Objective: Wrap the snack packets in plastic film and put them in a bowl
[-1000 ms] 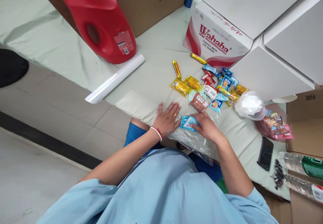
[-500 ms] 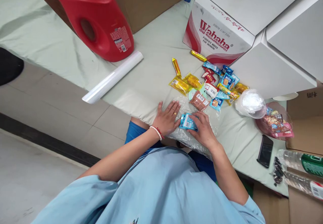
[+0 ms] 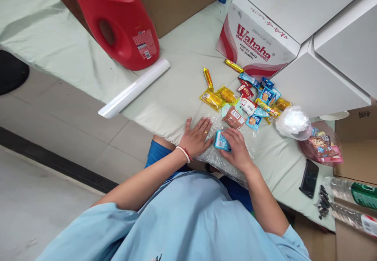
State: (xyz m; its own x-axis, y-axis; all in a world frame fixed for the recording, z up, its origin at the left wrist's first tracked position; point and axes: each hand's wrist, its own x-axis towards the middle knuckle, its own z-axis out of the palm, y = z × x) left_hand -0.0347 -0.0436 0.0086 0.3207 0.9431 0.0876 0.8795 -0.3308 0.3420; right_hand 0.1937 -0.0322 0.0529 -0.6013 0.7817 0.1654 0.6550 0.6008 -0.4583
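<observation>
My left hand [image 3: 196, 137] lies flat with its fingers out on a sheet of clear plastic film [image 3: 219, 162] at the table's near edge. Just to its right, my right hand [image 3: 237, 147] is closed around a small blue snack packet [image 3: 221, 141] with a white label, held low over the film. Beyond that packet a brown snack packet [image 3: 234, 117] with a barcode rests at the film's far side. Behind it are yellow-wrapped cakes [image 3: 212, 98] and a pile of small blue, red and yellow packets [image 3: 266, 95].
A roll of film [image 3: 134, 89] lies at left beside a red detergent jug [image 3: 118, 21]. A Wahaha carton [image 3: 256, 37] and white boxes stand behind. At right are a plastic-wrapped white bundle [image 3: 293, 123], a pink bowl of snacks [image 3: 321, 145], a phone [image 3: 309, 178] and plastic bottles [image 3: 350, 190].
My right hand has shifted the blue packet slightly to the right, away from my left thumb, and turned it a little. My left hand stays flat on the film. The view moved slightly.
</observation>
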